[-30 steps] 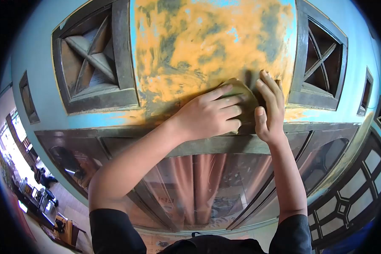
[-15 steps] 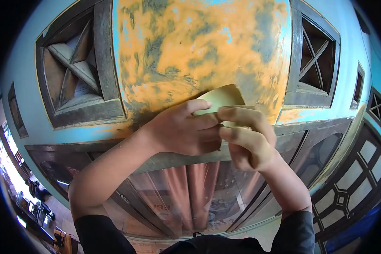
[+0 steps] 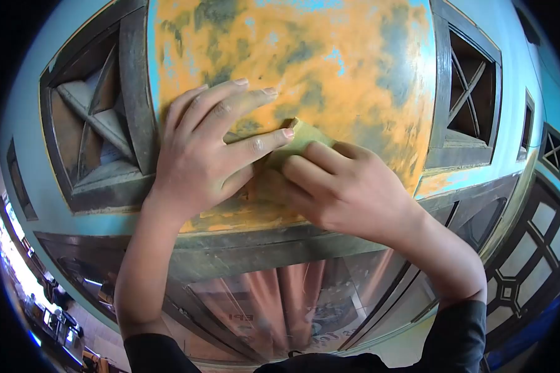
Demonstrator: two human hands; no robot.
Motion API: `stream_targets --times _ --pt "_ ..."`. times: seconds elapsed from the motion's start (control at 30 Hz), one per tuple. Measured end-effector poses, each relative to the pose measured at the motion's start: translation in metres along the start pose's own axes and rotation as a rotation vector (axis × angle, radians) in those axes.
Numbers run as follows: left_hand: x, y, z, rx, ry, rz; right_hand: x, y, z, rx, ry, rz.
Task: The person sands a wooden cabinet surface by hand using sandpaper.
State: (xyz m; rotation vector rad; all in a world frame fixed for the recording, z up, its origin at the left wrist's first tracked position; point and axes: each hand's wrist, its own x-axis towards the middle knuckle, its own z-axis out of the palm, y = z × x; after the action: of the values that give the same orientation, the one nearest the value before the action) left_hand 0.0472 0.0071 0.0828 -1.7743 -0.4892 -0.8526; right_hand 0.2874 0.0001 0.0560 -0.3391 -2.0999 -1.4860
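A piece of yellow-green sheet, like sandpaper, (image 3: pixel 310 135) lies against the patchy orange and grey panel (image 3: pixel 354 68). My right hand (image 3: pixel 348 186) has its fingers bent around the sheet and grips it near the panel's lower part. Spread out, my left hand (image 3: pixel 205 146) rests with its fingertips on the panel, its index finger reaching to the sheet's left edge. The thumb of my left hand is partly hidden near the sheet.
Wooden vents with crossed bars flank the panel on the left (image 3: pixel 93 124) and right (image 3: pixel 470 87). Beneath runs a dark wooden frame (image 3: pixel 242 252) over glass with pinkish curtains (image 3: pixel 302 298). A patterned door (image 3: pixel 529 267) stands at far right.
My left hand has moved left and up, letting go of the sheet and spreading its fingers on the panel. My right hand has turned over and now presses the sheet toward the panel.
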Motion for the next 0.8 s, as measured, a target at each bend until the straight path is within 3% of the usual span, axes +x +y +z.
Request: stream_targets --times 0.07,0.23,0.27,0.4,0.5,0.57,0.63,0.67,0.73,0.77,0.8 --pt "-0.001 0.0 0.0 0.042 -0.031 0.002 0.01 0.005 0.019 0.035 0.172 -0.056" --pt "-0.002 -0.004 -0.004 0.025 -0.03 -0.117 -0.004 0.003 0.045 0.08 0.287 -0.074" --pt "-0.002 -0.004 -0.003 0.027 -0.028 -0.142 -0.012 0.001 0.042 0.12 0.142 -0.065" --pt "0.002 -0.002 0.001 0.072 -0.031 -0.193 -0.02 0.003 0.039 0.15 0.0 -0.018" --pt "0.004 0.001 0.005 0.126 -0.037 -0.24 -0.009 0.045 0.017 0.035 0.018 0.199" --pt "0.002 0.002 0.007 0.169 -0.059 -0.266 -0.002 0.091 0.01 -0.146 0.191 0.445" --pt "0.003 0.004 0.008 0.197 -0.06 -0.289 0.004 0.125 0.007 -0.052 0.327 0.499" --pt "0.006 0.004 0.008 0.207 -0.057 -0.292 0.004 0.113 -0.005 -0.105 0.082 0.625" --pt "0.012 0.002 0.009 0.223 -0.052 -0.297 -0.002 0.098 0.014 -0.26 0.123 0.568" --pt "0.016 -0.001 0.009 0.246 -0.044 -0.289 -0.006 0.085 0.017 -0.188 0.222 0.554" --pt "0.024 -0.007 0.01 0.267 -0.034 -0.281 -0.009 0.076 0.02 -0.142 0.184 0.562"
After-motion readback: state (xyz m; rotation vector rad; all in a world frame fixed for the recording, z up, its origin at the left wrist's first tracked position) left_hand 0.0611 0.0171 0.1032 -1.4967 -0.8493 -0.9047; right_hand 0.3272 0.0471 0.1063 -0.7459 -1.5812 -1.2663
